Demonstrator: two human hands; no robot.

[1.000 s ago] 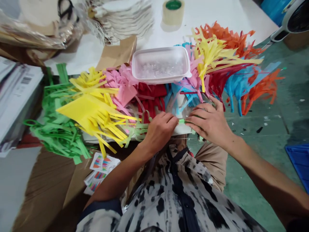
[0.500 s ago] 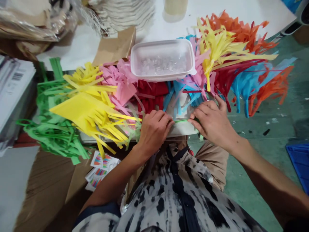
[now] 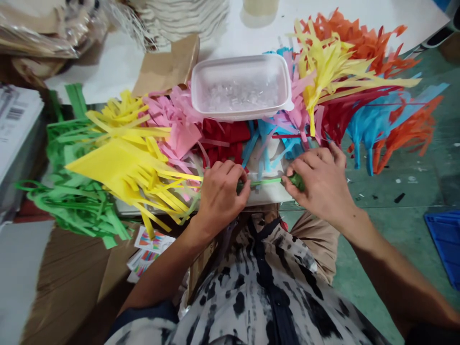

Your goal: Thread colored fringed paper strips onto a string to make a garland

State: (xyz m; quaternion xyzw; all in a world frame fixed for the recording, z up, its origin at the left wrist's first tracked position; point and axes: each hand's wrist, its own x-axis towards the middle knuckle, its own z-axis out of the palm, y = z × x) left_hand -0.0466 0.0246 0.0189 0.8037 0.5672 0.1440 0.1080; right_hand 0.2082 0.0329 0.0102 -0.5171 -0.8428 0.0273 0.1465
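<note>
A thin green paper strip stretches between my hands, low in the view. My right hand is closed on a small green paper roll at the strip's end. My left hand pinches the other end, and its fingers hide that part. Just beyond my hands lie fringed paper bunches in several colours, including a yellow one, a pink one and a red one. A green bunch sits further left, while blue and orange ones fan out on the right.
A clear plastic tub of small transparent pieces sits among the paper, with a kraft paper scrap beside it. Printed colourful cards lie on cardboard at lower left. A blue crate stands on the green floor.
The green strip now shows longer between my hands, and a green roll has appeared in my right hand. My hands have drawn slightly apart. The whole scene has shifted a little in view.
</note>
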